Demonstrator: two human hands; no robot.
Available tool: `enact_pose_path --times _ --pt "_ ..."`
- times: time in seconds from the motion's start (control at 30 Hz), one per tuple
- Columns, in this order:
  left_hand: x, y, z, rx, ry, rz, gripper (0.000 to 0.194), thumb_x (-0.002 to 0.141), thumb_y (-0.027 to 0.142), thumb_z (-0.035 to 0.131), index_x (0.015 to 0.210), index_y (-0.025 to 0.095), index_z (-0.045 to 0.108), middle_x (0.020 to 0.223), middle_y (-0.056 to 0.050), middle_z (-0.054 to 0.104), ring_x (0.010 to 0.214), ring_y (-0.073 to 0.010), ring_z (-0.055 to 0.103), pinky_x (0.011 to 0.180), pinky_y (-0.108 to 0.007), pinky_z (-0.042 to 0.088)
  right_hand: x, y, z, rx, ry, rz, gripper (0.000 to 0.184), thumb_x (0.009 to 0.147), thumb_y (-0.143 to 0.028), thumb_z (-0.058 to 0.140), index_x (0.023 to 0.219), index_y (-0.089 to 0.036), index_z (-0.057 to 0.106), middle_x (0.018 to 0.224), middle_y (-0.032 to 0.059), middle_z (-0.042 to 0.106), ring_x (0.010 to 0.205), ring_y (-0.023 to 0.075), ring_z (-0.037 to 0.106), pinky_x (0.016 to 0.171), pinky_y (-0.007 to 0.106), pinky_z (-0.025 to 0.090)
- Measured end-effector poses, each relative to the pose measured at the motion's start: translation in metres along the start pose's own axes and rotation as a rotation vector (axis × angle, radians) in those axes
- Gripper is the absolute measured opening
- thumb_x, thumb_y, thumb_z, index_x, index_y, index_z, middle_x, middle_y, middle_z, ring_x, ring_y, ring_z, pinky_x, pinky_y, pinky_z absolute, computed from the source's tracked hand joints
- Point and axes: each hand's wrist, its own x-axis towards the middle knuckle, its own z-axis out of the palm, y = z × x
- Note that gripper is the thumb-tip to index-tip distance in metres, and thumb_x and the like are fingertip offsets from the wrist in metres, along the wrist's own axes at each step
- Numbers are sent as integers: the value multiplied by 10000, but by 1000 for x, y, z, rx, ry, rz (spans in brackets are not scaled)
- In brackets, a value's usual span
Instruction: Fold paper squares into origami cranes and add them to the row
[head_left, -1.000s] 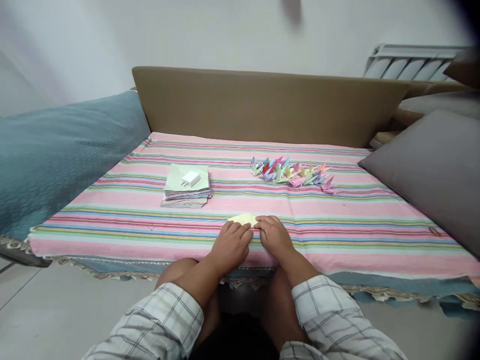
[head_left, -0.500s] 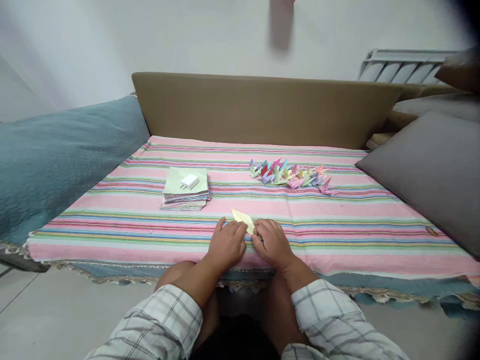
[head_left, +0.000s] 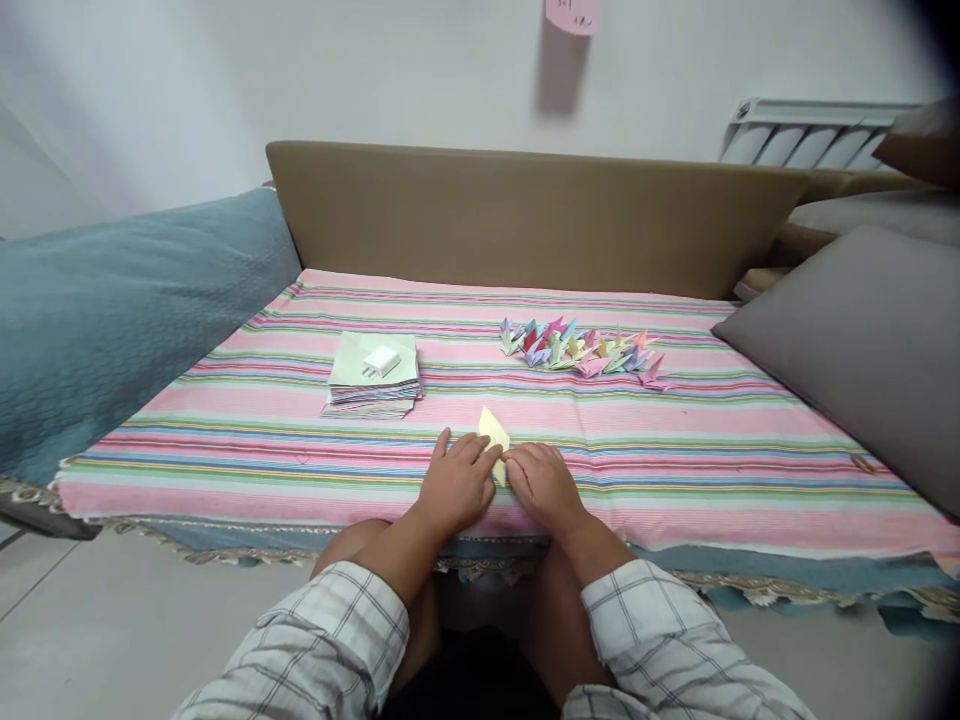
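Observation:
A pale yellow origami paper (head_left: 491,425), folded into a narrow diamond, lies on the striped cloth in front of me, its long points toward and away from me. My left hand (head_left: 457,485) holds its left side, with fingertips over the paper and the little finger stuck out. My right hand (head_left: 546,487) has its fingers bent and closed at the paper's right edge. The fingertips of both hands nearly meet over the middle of the sheet. Part of the lower half is hidden under the fingers.
A stack of square papers (head_left: 373,398) with a white charger plug (head_left: 381,361) on top lies to the left. Several folded paper cranes (head_left: 585,350) stand in rows behind to the right. A grey cushion (head_left: 862,340) rests at the right, and a brown backrest (head_left: 525,215) closes off the back.
The yellow paper has turned clockwise, from slanting to nearly upright in view. My fingers have shifted slightly along its sides. The cranes and the stack have stayed in place.

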Motion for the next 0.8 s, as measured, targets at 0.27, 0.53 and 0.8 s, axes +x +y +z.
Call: enact_pose_path --times 0.27,0.53,0.8 --pt "2 -2 -4 -36 -33 2 294 833 388 535 1080 249 611 1239 -64 595 1114 -266 506 1041 -558 240 3 6 3 154 88 -20 233 870 -178 374 939 -178 596 887 68 639 859 199 550 804 338 416" --pt "7 -17 -2 -61 -73 72 239 822 162 517 988 275 647 1197 -9 632 1078 -230 525 1024 -531 280 13 20 3 107 27 -101 270 819 -115 415 986 -195 612 1240 85 578 1201 229 459 981 425 353" --pt "9 -21 -3 -144 -83 33 219 811 141 512 924 265 653 1129 -2 668 1032 -203 553 1035 -498 260 10 14 -1 95 -70 -23 176 773 -182 534 913 -228 629 1086 45 645 1009 214 547 873 384 382"
